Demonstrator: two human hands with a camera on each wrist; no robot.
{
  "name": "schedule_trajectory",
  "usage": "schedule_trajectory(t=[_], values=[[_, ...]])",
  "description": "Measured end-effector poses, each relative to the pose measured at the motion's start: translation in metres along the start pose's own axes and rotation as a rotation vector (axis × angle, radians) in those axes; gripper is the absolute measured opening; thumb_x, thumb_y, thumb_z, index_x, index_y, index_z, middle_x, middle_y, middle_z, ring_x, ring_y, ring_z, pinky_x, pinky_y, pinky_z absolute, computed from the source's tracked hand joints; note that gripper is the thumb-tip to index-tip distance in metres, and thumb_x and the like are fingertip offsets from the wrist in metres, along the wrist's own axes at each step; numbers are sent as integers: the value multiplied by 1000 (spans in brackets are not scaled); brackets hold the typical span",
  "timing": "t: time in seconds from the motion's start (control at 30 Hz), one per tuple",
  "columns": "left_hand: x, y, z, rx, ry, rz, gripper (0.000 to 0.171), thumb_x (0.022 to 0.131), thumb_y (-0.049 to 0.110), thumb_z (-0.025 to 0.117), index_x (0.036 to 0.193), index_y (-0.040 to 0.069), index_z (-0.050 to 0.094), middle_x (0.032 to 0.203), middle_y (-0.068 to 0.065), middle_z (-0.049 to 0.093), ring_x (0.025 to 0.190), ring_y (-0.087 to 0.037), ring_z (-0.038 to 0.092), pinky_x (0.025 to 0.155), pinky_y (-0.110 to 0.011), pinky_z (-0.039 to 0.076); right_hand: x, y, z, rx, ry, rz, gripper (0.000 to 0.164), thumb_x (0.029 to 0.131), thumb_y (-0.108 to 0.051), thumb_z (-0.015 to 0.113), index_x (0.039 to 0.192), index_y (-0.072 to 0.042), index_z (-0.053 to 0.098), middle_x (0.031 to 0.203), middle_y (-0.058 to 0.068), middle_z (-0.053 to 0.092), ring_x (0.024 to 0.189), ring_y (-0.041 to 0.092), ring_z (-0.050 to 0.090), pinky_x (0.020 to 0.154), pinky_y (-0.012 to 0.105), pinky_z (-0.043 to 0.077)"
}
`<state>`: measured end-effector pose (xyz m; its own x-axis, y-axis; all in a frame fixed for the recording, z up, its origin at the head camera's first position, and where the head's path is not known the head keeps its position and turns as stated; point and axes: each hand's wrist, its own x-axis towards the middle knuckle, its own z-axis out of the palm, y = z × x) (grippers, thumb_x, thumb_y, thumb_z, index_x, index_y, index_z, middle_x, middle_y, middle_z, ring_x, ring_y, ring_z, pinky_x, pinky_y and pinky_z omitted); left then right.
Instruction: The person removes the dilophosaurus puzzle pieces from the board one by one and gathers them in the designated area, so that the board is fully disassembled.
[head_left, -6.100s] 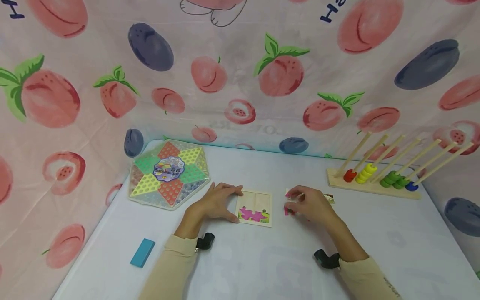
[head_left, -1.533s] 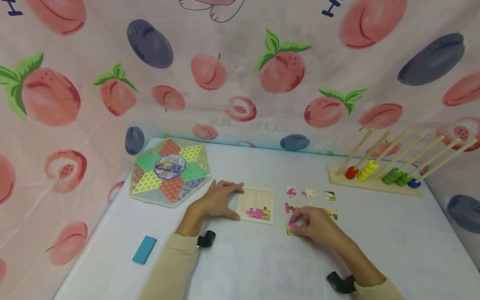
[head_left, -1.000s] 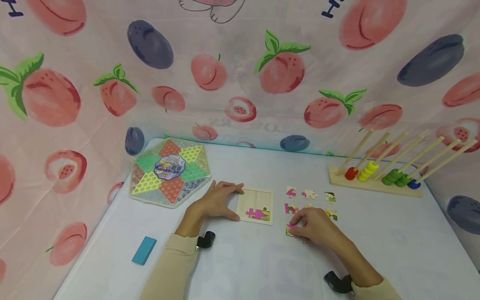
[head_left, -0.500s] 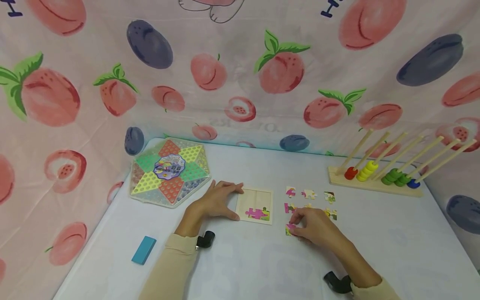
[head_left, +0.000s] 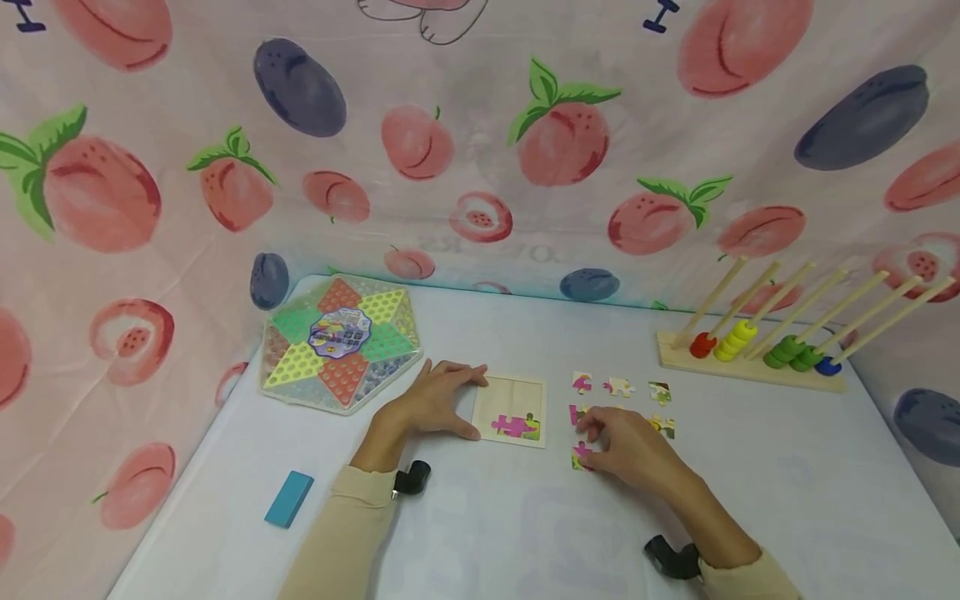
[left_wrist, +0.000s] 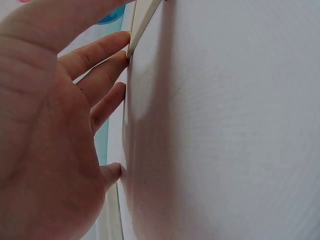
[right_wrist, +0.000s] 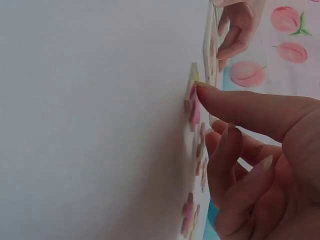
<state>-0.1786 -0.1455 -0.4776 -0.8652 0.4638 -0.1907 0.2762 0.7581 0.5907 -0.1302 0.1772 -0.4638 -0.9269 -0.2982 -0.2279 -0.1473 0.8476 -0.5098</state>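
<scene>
My left hand (head_left: 431, 402) rests at the left side of a small wooden puzzle tray (head_left: 495, 392), fingers mostly straight, thumb at the near corner and a fingertip at the far corner. Pink and green jigsaw pieces (head_left: 516, 427) fill the tray's near right part; its near left corner shows bare wood. To the right, my right hand (head_left: 633, 446) hovers over loose pieces. Its thumb touches a pink and green puzzle piece (right_wrist: 194, 100) lying on the table; the other fingers are bent loosely, the index apart from it. This hand hides part of the middle row.
More loose puzzle pieces (head_left: 618, 387) lie in rows beyond the right hand. A hexagonal Chinese checkers set (head_left: 337, 333) stands back left, a blue block (head_left: 288, 500) front left. At the back right is a wooden bead rack (head_left: 750, 367) with upright rods.
Since the oldest frame, the near left piece has left the tray and a piece lies under my right thumb. Within the last half second, my right index finger has lifted away from it.
</scene>
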Motion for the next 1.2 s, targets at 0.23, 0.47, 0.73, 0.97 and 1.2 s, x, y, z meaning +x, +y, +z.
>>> schedule_trajectory(t=[0.23,0.47,0.73,0.97,1.2], values=[[0,1,-1,-11,-4,-9,79,71,37,92,142,25,58,156,6,52,151,-25,35,130,-64,-3,9,-14,-11,17,-2,-13,36,78,-29,89,106,-17,71,87,-3,64,78,13,53,65,23,46],[-1,3,-1,-22,-11,-7,75,72,36,92,138,24,60,162,9,45,151,-23,35,130,-63,-4,25,-34,-18,29,-8,-72,41,81,-28,87,116,-15,71,101,0,69,84,14,58,70,24,50],[-1,2,-2,-21,-18,-12,75,72,37,92,139,24,60,162,8,44,152,-23,34,130,-63,-5,38,-51,-12,73,-38,-165,40,84,-22,84,121,-16,71,119,1,73,107,21,63,91,37,57],[-1,3,-3,-3,-5,-12,79,71,37,93,141,25,59,158,5,50,151,-23,36,130,-63,-2,49,-57,-2,135,-153,-341,35,89,-10,78,123,-14,71,127,2,71,119,26,62,101,48,54],[0,2,-2,-1,-4,-8,80,71,37,93,142,25,58,158,5,50,151,-22,36,130,-63,-2,60,-57,11,71,-199,-477,31,92,0,71,120,-14,73,127,2,72,121,25,63,105,48,53]])
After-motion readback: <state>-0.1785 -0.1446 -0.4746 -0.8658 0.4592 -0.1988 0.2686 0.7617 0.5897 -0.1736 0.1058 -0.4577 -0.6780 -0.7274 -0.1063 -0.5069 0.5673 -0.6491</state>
